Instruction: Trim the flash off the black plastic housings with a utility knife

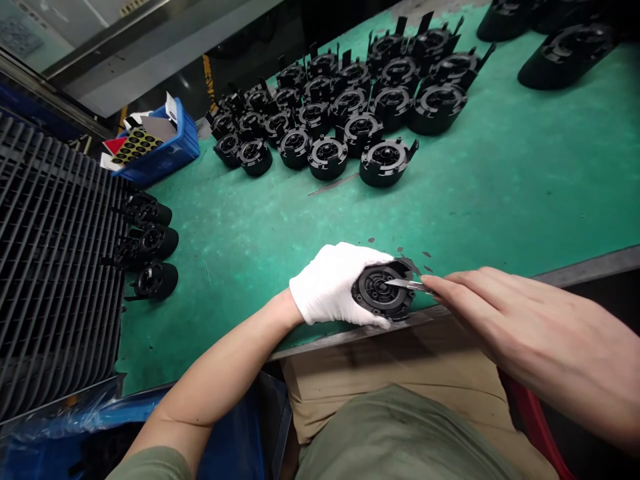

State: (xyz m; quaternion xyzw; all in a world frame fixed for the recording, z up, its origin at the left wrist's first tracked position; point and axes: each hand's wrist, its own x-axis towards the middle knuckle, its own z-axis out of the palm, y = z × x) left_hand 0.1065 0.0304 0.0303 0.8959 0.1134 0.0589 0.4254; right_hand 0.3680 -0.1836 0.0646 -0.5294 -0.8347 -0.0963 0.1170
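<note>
A round black plastic part (383,292) with concentric rings on its face rests at the near edge of the green table (250,233). My left hand (340,283), in a white glove, is wrapped round its left side. Bare and on the right, my right hand (505,313) holds a small knife (407,285) by its metal handle. The blade points left, and its tip lies over the middle of the part's face. A few small dark scraps lie on the table just beyond the part.
Several similar black parts (327,155) stand in rows at the back. More black cylinders (555,57) are at the back right, and three (156,280) at the left. A blue bin (173,150) with sheets is at the back left, beside a grey slatted rack (50,253).
</note>
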